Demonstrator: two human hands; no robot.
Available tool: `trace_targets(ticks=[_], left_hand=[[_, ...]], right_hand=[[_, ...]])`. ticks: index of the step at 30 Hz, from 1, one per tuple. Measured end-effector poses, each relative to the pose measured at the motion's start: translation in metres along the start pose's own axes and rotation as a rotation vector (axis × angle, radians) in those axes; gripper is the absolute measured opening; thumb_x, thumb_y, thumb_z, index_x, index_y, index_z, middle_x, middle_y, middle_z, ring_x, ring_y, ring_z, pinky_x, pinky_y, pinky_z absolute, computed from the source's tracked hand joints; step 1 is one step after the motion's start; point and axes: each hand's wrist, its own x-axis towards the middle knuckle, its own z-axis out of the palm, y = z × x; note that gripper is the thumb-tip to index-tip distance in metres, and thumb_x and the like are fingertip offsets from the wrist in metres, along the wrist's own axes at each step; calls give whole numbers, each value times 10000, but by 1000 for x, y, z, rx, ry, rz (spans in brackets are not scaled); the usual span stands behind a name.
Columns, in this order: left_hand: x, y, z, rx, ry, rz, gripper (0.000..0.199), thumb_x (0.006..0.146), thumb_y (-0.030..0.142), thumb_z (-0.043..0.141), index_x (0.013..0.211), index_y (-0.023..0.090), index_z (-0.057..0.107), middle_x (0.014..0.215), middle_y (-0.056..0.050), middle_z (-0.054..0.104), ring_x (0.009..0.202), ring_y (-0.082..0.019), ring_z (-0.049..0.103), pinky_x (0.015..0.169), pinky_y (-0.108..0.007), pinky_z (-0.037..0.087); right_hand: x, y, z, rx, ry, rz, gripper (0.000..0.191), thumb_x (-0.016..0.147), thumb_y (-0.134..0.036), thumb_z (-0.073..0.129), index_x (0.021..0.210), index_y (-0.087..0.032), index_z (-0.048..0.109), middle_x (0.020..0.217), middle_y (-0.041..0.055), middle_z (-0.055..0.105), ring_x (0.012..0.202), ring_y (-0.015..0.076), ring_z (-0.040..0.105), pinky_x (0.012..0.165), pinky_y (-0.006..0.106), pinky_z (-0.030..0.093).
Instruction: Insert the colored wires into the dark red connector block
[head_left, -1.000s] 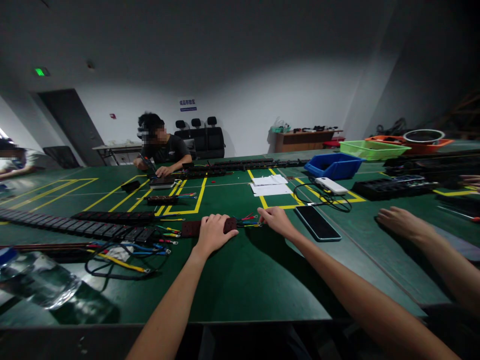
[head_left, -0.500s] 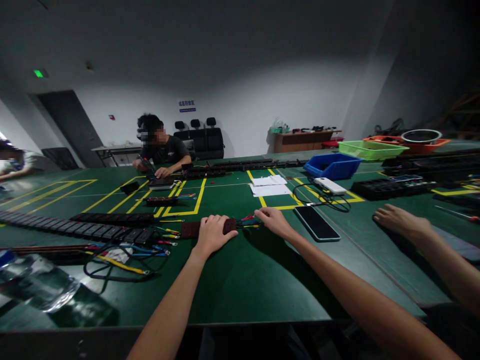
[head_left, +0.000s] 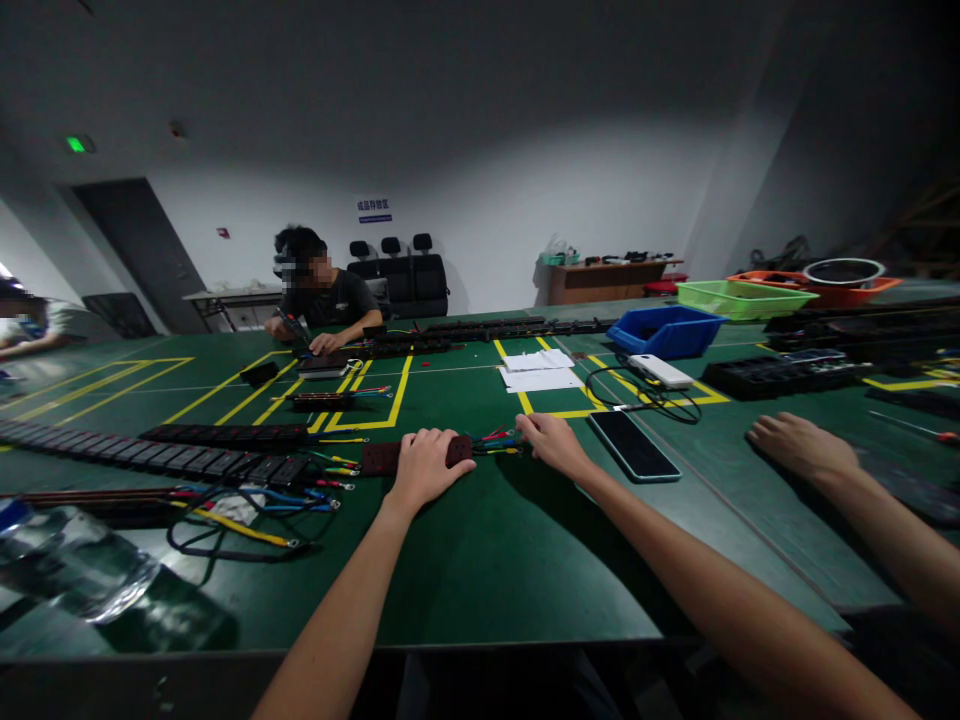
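Note:
A dark red block (head_left: 381, 459) lies on the green table (head_left: 480, 570) in front of me. My left hand (head_left: 426, 465) is wrapped over its top, fingers on the far side and thumb toward its right end. Several coloured wires (head_left: 496, 444) with ring ends come out of the block's right end. Beside their tips is my right hand (head_left: 553, 443), its fingers curled together; whatever it pinches is too small to make out.
A phone (head_left: 634, 446) lies right of my right hand. Another person's hand (head_left: 806, 445) rests farther right. Black strips (head_left: 187, 460) and a water bottle (head_left: 75, 565) are at left. Papers (head_left: 538, 372) and a blue bin (head_left: 664, 331) stand beyond. A person (head_left: 326, 305) works across the table.
My right hand has shifted slightly to the right along the wire ends. My left hand stays on the block.

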Motion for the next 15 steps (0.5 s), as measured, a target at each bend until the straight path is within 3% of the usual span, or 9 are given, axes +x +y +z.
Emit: trace_targets(ticks=[6,12,15], left_hand=[[0,0,0,-7,-2,2,542,889,688,504,1188,249,614,1121,-82,667,1052,-281,564,912,-414,353],[0,1,-1,-3,-10,-8,539,887,687,505,1188,254,618,1128,-88,666,1071,-294,559,914,-421,353],[0,2,-2,-6,-18,-13,543,888,685,504,1197,253,616,1132,-91,667,1070,-292,559,923,-421,353]], right_hand=[[3,-1,1,339,-43,34,531,961,-575,384,939,-135,679,713,55,715,419,112,572,455,218,399],[3,4,-3,97,-25,90,469,1002,-499,364,925,-165,684,779,43,745,451,95,601,496,207,398],[2,4,-1,117,-77,91,479,1010,-513,351,962,-162,673,729,36,738,448,94,607,499,197,406]])
